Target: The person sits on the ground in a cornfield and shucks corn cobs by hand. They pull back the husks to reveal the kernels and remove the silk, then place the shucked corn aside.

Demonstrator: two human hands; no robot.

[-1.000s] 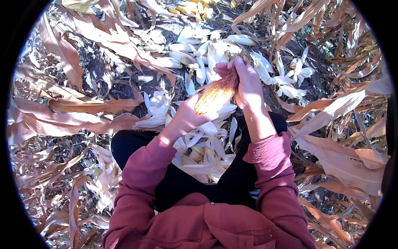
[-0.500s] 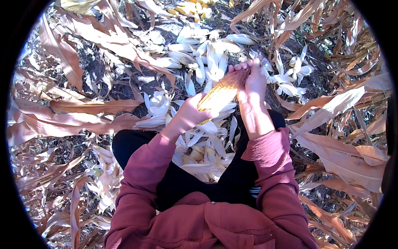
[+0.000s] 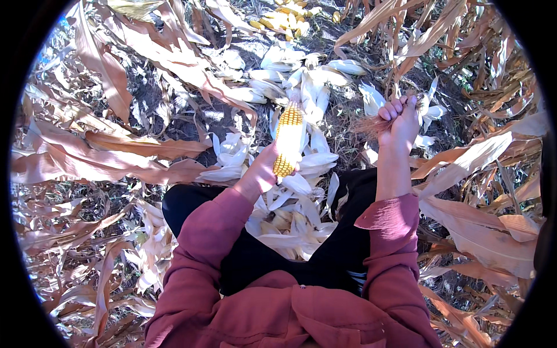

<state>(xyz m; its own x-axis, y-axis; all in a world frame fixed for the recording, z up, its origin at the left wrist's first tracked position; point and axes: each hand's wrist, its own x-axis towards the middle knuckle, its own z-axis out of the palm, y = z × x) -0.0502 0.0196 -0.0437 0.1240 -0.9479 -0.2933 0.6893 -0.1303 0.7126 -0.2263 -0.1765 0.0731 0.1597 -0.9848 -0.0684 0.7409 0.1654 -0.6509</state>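
Field ground (image 3: 187, 123), dark soil and dry litter in hard patchy sun, fills the background. Long dry corn leaves (image 3: 148, 169) arch in from both sides, tan to rust.

Own position: seated on the ground, black trousers (image 3: 342, 235) with legs folded apart, red-brown shirt (image 3: 249, 325), both forearms reaching forward.

Ahead of my legs lies a loose spread of pale husks (image 3: 316, 95). Several are plump and closed; I cannot tell which hold an ear. More loose husk leaves (image 3: 299, 217) lie between my legs. Beyond the spread, at the top of view, sits a cluster of bare yellow ears (image 3: 288, 22).

Left grip (image 3: 267, 171): closed round the near end of one corn ear (image 3: 290, 136). The ear is above the husks in front of my legs, far end pointing away from me. Right grip (image 3: 400, 126): off to the right, well apart from the ear, fingers curled tight on a tuft of brown silk (image 3: 368, 124) whose strands hang out to the left.

Progress, as I judge it: husk is off this ear and the silk looks to be off too; kernels show yellow at both ends, while the middle is washed out by glare, so stray threads there cannot be ruled out. The distant cluster reads as finished. Not yet done: ear and silk are both in hand, neither set down, and the closed husks appear unopened.
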